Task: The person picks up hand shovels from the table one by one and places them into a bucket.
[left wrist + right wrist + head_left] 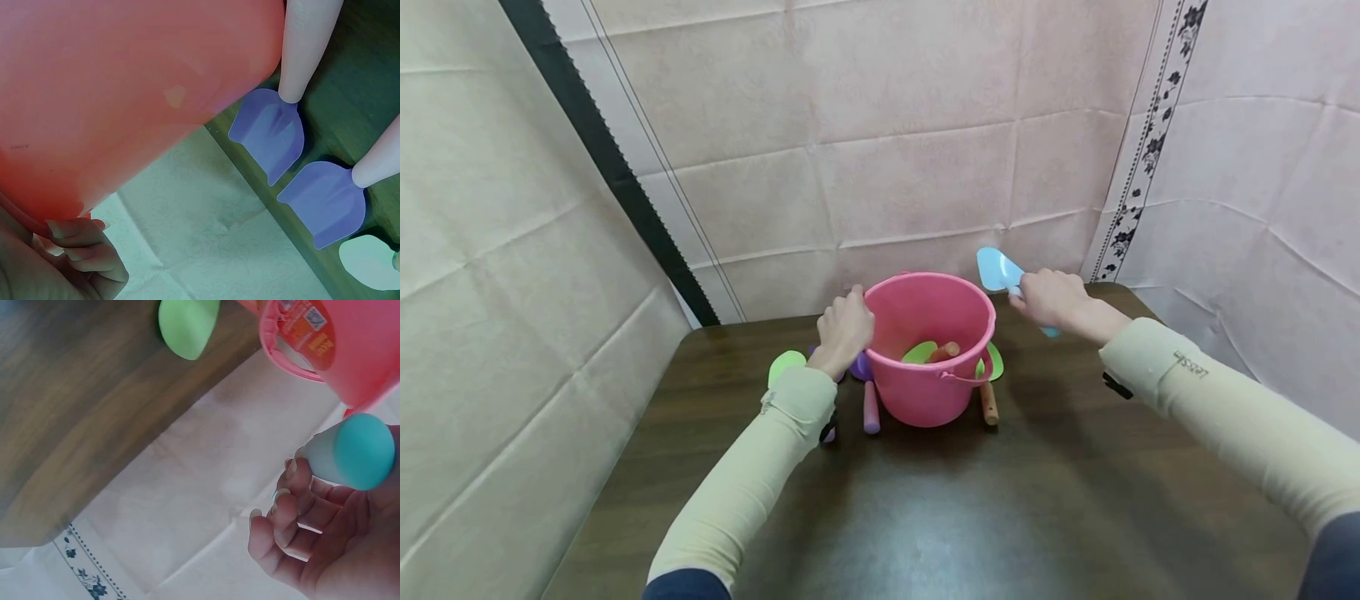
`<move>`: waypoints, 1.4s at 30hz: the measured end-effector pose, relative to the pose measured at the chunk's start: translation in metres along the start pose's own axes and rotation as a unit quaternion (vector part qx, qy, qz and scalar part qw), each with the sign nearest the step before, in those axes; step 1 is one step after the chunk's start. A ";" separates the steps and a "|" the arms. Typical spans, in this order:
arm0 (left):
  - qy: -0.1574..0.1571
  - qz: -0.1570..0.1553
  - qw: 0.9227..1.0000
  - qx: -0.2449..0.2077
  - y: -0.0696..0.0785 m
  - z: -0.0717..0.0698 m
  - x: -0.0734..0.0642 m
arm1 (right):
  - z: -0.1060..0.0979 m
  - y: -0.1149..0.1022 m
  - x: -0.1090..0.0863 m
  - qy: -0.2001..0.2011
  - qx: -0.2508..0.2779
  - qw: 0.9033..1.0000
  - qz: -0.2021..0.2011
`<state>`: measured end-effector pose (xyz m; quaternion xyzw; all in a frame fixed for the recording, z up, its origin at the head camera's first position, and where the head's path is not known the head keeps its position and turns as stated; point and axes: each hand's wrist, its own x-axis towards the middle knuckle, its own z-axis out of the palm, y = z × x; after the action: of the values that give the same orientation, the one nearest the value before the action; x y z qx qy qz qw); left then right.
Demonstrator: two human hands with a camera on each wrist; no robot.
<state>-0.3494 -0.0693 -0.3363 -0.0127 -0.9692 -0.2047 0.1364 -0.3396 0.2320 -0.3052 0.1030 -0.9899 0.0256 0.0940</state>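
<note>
A pink bucket [917,404] stands upright on the table. My left hand [846,329] grips its left rim; curled fingertips [84,234] show at the rim in the left wrist view. Up to the right of the bucket, my right hand [1052,298] holds a light blue toy shovel [997,268] by its handle, blade toward the bucket. The right wrist view shows that handle's rounded turquoise end [362,452] in the palm. Inside the bucket lie a green blade [920,352] and a wooden handle [946,352].
Left of the bucket lie two purple shovels [272,128] with pink handles and a light green one [786,364]. A green shovel [190,328] with a wooden handle [989,404] lies at its right. Cloth [917,183] hangs behind the table's far edge.
</note>
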 end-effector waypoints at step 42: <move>-0.019 -0.007 1.000 -0.006 -0.002 0.000 0.003 | -0.017 -0.091 0.021 -0.091 0.009 0.984 -0.150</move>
<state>-0.3530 -0.0716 -0.3364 -0.0104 -0.9705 -0.2110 0.1160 -0.3372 0.1400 -0.2817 0.2534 -0.9673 0.0111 0.0057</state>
